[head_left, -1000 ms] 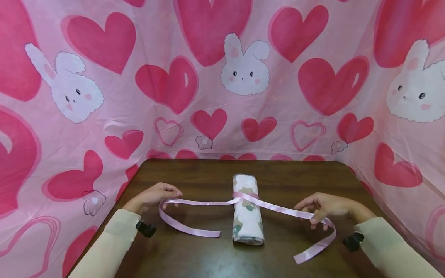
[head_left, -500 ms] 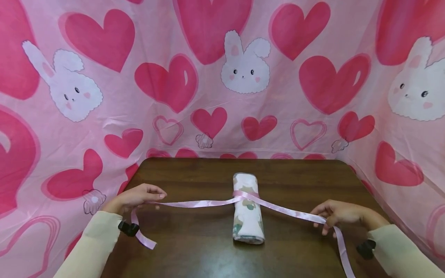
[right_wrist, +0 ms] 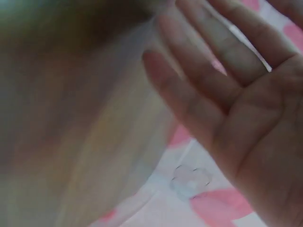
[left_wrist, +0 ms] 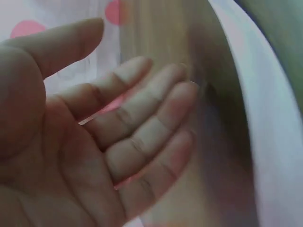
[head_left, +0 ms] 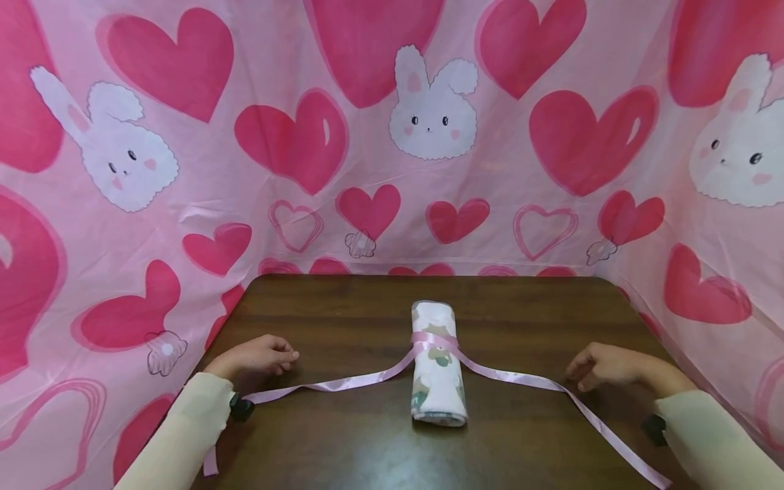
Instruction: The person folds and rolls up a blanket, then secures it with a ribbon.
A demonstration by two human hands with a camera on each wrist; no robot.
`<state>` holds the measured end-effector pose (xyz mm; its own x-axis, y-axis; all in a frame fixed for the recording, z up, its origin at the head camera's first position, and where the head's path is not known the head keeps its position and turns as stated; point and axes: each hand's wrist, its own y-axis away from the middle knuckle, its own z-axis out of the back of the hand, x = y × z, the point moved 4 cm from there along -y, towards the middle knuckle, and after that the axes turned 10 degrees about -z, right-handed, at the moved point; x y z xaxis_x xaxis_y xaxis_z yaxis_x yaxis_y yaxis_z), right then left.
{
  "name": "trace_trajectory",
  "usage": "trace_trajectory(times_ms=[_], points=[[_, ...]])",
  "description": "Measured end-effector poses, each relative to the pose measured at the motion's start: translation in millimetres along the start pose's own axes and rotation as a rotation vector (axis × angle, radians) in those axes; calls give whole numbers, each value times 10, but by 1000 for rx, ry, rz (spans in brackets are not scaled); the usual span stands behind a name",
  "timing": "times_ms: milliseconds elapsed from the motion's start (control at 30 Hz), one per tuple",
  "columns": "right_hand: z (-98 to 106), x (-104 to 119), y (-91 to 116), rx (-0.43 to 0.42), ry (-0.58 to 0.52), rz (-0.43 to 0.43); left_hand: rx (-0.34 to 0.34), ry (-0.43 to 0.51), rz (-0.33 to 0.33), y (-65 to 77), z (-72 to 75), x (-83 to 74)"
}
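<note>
Your cream-sleeved left arm extends from the near left, bare left hand relaxed, fingers slightly bent; your cream-sleeved right arm extends from the near right, bare right hand likewise loose.

The left sleeve hides part of the ribbon.

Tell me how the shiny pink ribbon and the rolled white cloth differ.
The shiny pink ribbon is a long, narrow strip, while the rolled white cloth with green and tan patches is a thick bundle. The ribbon is plain and glossy; the cloth is matte and patterned. The ribbon crosses over the cloth, with loose tails trailing to both sides; the cloth lies compactly on the dark brown wood-grain table. Both look like soft fabric.
</note>
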<state>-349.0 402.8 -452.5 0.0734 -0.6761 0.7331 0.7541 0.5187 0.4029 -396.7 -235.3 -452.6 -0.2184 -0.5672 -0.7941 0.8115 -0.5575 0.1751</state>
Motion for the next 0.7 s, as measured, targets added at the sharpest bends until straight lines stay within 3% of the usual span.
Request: trace_trajectory(times_ms=[133, 267, 467, 700], points=[[65, 224, -180, -169, 183, 2, 4, -40, -115, -354, -112, -287], [-46, 436, -498, -297, 221, 63, -8, -91, -213, -709, -301, -568], [-345, 700, -927, -354, 94, 120, -63, -124, -317, -1140, -652, -851], [-531, 846, -1137, -372, -79, 111, -160, -77, -400, -1506, -1001, -1209]])
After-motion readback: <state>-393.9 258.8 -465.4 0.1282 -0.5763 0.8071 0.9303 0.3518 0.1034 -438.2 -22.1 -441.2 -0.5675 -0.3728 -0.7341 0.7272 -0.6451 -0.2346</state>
